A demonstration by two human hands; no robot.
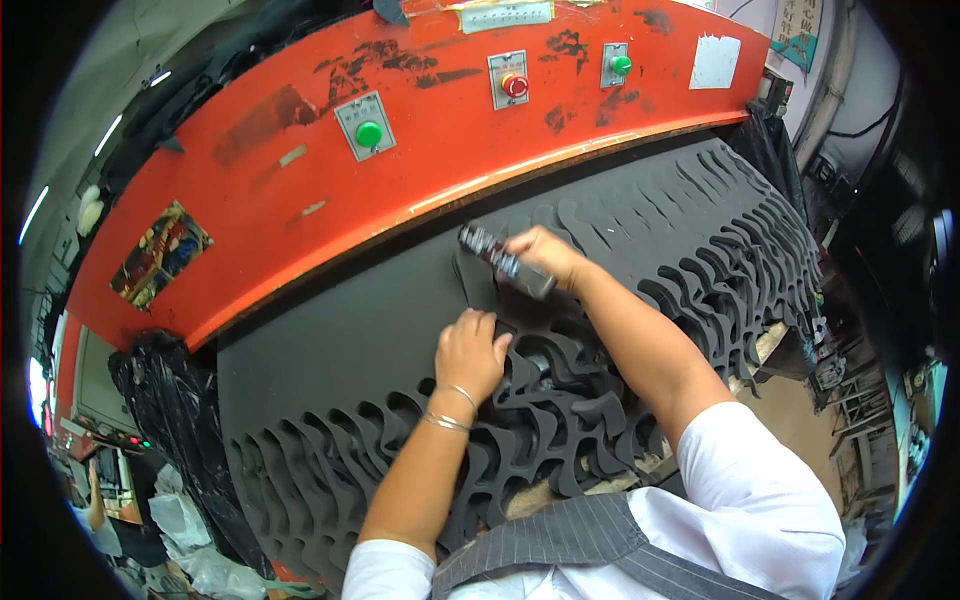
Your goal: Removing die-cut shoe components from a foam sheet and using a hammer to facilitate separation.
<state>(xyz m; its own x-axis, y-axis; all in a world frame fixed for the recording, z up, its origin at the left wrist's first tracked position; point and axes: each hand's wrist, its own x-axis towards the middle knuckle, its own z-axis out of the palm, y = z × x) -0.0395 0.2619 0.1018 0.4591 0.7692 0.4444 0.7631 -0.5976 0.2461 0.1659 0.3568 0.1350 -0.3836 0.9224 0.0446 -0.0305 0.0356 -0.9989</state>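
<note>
A thick dark-grey foam sheet [345, 310] lies before me, its near part cut into rows of curved openings and wavy strips. My right hand [545, 258] is closed around a dark, elongated block with pale markings [508, 265], tilted over the middle of the sheet. The grip hides part of the block, and its exact kind is unclear. Nearer to me, my left hand [470, 352] rests palm down at the edge of the cut-out area, fingers laid on the foam and thumb apart. Curved cut lines show in the foam to the right of the block.
A red machine beam [270, 190] spans the far side, with a green button [369, 134], a red button [515, 86] and another green button [622, 65]. Black plastic [180, 420] hangs at the left. Metal racks [865, 420] stand at the right.
</note>
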